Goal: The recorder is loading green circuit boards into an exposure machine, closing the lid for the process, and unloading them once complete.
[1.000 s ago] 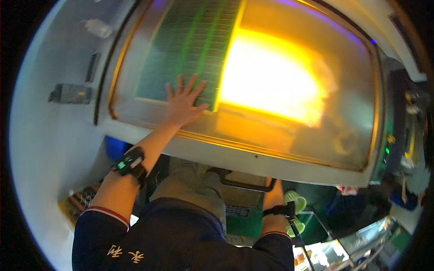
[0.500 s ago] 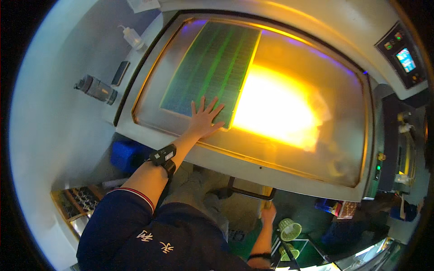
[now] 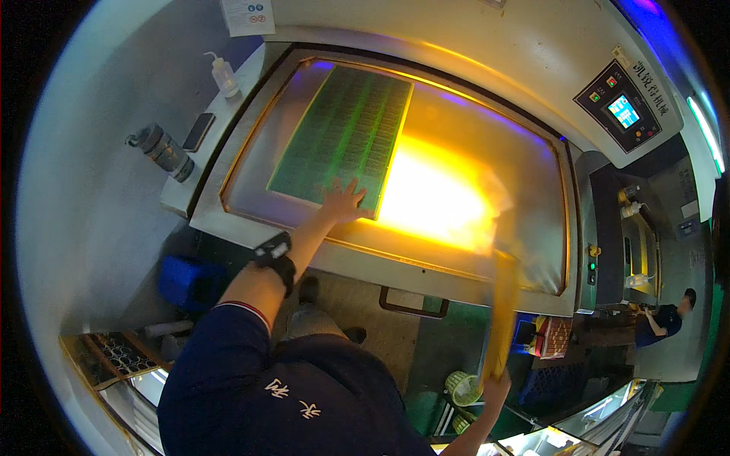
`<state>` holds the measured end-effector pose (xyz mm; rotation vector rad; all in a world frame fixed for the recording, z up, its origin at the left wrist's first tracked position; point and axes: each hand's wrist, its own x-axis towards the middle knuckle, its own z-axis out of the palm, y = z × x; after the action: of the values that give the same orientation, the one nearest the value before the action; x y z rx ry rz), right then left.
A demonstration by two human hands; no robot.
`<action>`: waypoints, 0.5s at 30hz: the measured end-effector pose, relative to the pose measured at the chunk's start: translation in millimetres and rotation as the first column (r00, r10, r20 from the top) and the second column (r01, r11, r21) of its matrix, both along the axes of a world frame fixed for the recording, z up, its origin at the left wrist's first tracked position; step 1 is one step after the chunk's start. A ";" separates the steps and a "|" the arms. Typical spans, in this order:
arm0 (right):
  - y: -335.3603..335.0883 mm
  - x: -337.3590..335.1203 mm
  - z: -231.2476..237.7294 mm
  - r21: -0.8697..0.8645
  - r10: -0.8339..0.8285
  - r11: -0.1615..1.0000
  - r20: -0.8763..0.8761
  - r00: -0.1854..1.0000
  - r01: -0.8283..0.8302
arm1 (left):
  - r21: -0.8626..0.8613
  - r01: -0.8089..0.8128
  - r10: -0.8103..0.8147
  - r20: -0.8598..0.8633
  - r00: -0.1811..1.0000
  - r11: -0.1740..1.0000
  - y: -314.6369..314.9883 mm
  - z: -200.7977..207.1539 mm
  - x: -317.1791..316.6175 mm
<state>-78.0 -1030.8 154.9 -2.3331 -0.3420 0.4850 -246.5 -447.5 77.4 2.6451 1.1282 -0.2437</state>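
A green patterned panel [image 3: 342,137], probably a circuit board, lies on the left half of a framed glass-topped light table. My left hand [image 3: 344,204] rests with spread fingers on its near right corner. At the right, my right hand [image 3: 496,386] grips the lower end of a long yellow panel [image 3: 503,304]. It is held up nearly edge-on, and its upper end overlaps the near side of the lit glass. A bright yellow glow [image 3: 433,201] shines beside the green panel.
A bottle [image 3: 163,152], a phone [image 3: 199,131] and a squeeze bottle [image 3: 223,76] stand on the left ledge. A control panel [image 3: 620,106] is at upper right. Below are a black handle [image 3: 414,304], a green basket [image 3: 461,387] and a blue bin [image 3: 190,281]. Another person [image 3: 665,323] is at far right.
My right hand has come up and right from below the table edge, raising the yellow panel into view. My left hand stays on the green panel's near corner. The whole view has shifted.
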 end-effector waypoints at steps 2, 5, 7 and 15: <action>78.6 18.8 31.4 -0.293 0.462 0.880 0.342 0.818 -0.375 | -0.590 0.321 0.015 0.492 0.870 0.741 3.7 4.2 -10.4; 191.5 25.2 56.2 -0.465 0.791 0.603 0.453 0.411 -0.648 | -0.262 0.636 -0.597 0.220 0.772 0.726 -39.3 56.9 -46.7; 271.5 -5.6 65.5 -0.595 0.921 0.385 0.197 0.337 -0.706 | -0.454 0.462 -0.492 0.058 0.868 0.762 -52.8 115.8 -82.5; 405.8 -64.9 -75.8 -0.390 0.903 0.372 0.364 0.229 -0.842 | 0.107 0.391 -0.339 -0.329 0.882 0.914 38.3 28.4 -176.1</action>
<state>-142.9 -625.1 79.1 -2.0952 -2.0688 0.3218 -422.6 -409.2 105.8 3.0411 0.7351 -0.6766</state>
